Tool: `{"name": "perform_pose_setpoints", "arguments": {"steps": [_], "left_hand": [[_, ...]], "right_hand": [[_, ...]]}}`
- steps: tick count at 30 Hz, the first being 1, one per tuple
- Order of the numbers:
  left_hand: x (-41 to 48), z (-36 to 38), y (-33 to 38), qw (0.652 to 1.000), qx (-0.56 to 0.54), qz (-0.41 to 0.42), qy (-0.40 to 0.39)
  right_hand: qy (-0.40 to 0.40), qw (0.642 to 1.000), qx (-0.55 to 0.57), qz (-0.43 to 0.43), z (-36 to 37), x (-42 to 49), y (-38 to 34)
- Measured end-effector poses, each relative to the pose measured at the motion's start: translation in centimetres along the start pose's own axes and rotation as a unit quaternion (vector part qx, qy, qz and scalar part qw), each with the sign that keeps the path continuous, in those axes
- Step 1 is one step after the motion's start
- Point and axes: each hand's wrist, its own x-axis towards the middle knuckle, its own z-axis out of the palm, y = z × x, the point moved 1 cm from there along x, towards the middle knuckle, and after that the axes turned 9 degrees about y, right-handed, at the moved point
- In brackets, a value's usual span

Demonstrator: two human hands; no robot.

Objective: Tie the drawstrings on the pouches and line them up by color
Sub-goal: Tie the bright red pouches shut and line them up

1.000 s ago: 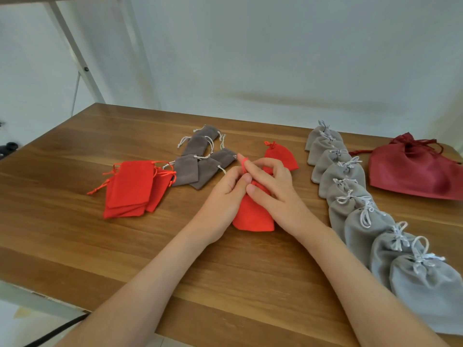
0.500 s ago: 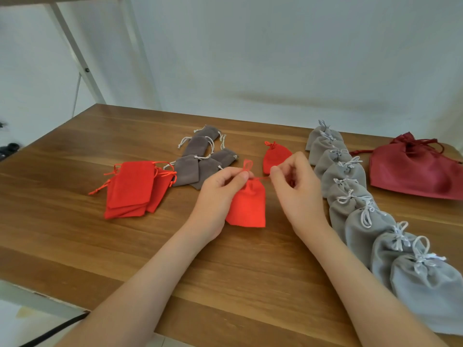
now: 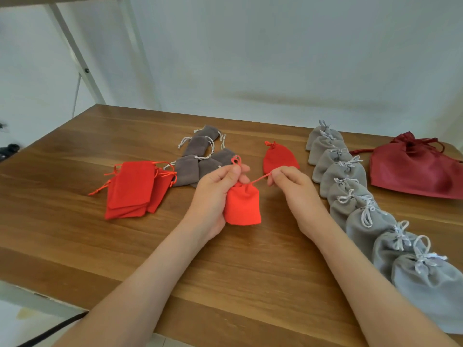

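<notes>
Beside the row of grey pouches (image 3: 350, 186), the left hand (image 3: 215, 194) grips a soft, light red pouch (image 3: 241, 206) by its neck while the right hand (image 3: 298, 191) pinches its drawstring (image 3: 260, 179) taut, likely the surest hold

A: L hand (image 3: 215, 194), what's it doing?
B: Gripping the neck of an orange-red pouch (image 3: 243, 206), holding it upright. String loop (image 3: 236, 160) is sticking up past the thumb.
A: R hand (image 3: 295, 191)?
B: Pinching the drawstring end (image 3: 260, 179), stretching it taut to the right.
A: Rest of the wooden table (image 3: 150, 246)?
B: Tied red pouch (image 3: 279, 156) is lying behind the hands. Flat red stack (image 3: 132, 189) & dark grey pouches (image 3: 198, 159) are sitting left. Light grey tied row (image 3: 350, 186) is running along the right, w/ a maroon bag (image 3: 413, 171) beside it.
</notes>
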Motion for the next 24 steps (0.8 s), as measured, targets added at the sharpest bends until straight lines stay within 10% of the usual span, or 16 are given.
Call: {"name": "perform_pose_setpoints", "arguments": {"steps": [9,24], "left_hand": [[0.0,0.0,-1.1,0.988,0.150,0.031,-0.029],[-0.2,-0.3,-1.5,0.947,0.290,0.099,-0.094]], "right_hand": [[-0.104,0.973,0.205,0.026,0.8,-1.3,-1.7],[-0.073,0.984,-0.067,-0.148,1.2,-1.8,-0.8]]}}
